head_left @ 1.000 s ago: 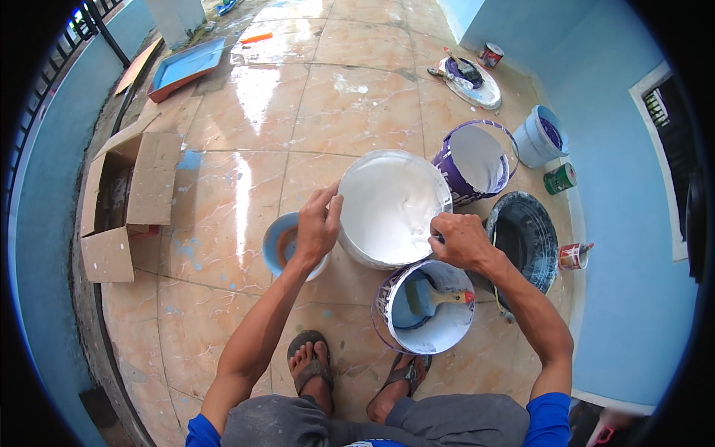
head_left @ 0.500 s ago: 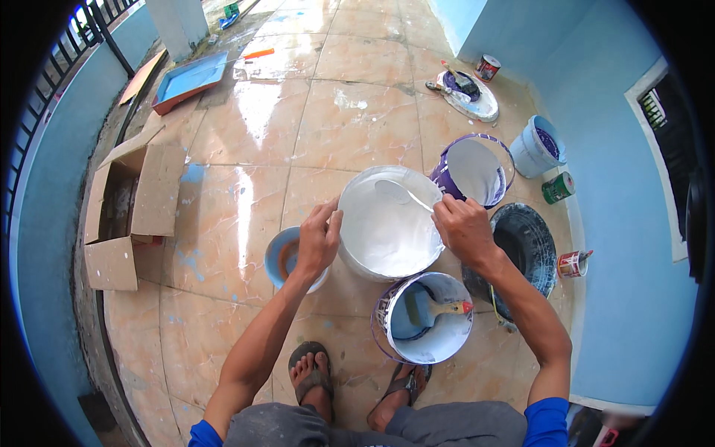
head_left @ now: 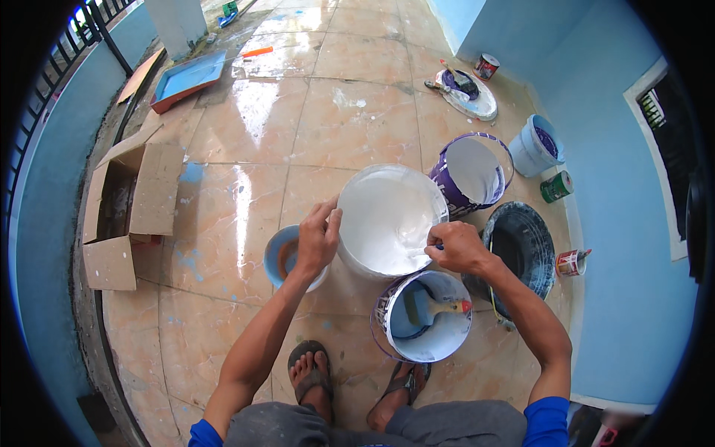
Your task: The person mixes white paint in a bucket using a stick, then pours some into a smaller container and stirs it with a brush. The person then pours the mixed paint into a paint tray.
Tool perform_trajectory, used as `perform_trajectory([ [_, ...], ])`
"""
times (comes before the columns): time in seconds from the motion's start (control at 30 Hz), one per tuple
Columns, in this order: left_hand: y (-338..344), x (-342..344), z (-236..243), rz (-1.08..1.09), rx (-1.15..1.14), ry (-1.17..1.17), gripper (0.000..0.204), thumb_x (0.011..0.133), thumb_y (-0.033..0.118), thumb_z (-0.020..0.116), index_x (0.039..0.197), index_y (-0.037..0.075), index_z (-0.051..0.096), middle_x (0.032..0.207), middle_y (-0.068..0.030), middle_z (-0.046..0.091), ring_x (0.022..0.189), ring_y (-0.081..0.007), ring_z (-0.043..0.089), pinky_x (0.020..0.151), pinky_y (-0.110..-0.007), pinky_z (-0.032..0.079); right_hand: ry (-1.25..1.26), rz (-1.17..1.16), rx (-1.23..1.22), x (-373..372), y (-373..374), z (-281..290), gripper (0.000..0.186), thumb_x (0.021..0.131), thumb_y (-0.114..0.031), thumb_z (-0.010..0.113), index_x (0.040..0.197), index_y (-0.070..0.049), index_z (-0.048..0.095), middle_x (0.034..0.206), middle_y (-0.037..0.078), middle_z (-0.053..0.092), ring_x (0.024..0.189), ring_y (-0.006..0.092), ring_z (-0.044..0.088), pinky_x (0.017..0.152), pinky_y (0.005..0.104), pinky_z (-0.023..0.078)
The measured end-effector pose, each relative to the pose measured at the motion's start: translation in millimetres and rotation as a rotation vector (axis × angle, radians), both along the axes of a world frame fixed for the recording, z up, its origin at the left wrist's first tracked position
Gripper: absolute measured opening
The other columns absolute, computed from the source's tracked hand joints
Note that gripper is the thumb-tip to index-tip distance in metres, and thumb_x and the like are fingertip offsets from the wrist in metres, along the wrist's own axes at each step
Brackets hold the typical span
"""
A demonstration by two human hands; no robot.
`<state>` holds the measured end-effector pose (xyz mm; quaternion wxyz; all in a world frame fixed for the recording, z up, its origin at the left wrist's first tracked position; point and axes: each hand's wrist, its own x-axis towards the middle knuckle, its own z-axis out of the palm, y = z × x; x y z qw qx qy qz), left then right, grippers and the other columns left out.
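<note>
A large white bucket [head_left: 356, 249] of thick white paint stands in front of me. My left hand [head_left: 320, 237] is closed on its left rim. Over the near right rim, my right hand [head_left: 459, 247] grips a spoon; a bit of dark blue handle shows at the fist. The spoon's paint-coated head is down in the white paint, mostly hidden. Close by my right hand sits a purple and white pail [head_left: 382, 322] holding a wide paintbrush [head_left: 439, 306] and some blue paint. Below my left hand stands a small light blue bucket [head_left: 272, 257].
Right of the bucket are a purple pail [head_left: 454, 182], a black tub [head_left: 549, 246], a light blue bucket [head_left: 525, 153] and paint cans [head_left: 557, 187] along the blue wall. An open cardboard box [head_left: 156, 190] and a paint tray [head_left: 179, 86] lie to the left.
My right hand has moved down and slightly left, dipping the spoon from above the bucket into the paint. My left hand stays on the rim.
</note>
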<state>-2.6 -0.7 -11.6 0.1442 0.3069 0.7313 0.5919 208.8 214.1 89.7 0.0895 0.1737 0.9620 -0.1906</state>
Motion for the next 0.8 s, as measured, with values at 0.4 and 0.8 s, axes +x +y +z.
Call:
perform_trajectory([
  [0.4,0,0,2,-0.009,-0.013,-0.014,0.036,0.102,0.012,0.061,0.137,0.006,0.069,0.11,-0.0181,0.072,0.073,-0.0218,0.065,0.07,-0.035,0.054,0.456,-0.056,0.181,-3,9,14,0.012,0.086,-0.015,0.077,0.09,-0.005,0.071,0.085,0.01,0.068,0.072,0.0316,0.069,0.068,0.0435,0.054],
  [0.8,-1,-1,6,-0.004,-0.02,-0.002,0.035,0.103,0.013,0.061,0.136,0.005,0.069,0.113,-0.0193,0.073,0.073,-0.0226,0.066,0.068,-0.035,0.054,0.106,0.181,0.391,-1,3,-6,0.009,0.085,-0.011,0.067,0.081,-0.003,0.066,0.082,0.014,0.068,0.073,0.0327,0.071,0.073,0.0459,0.056],
])
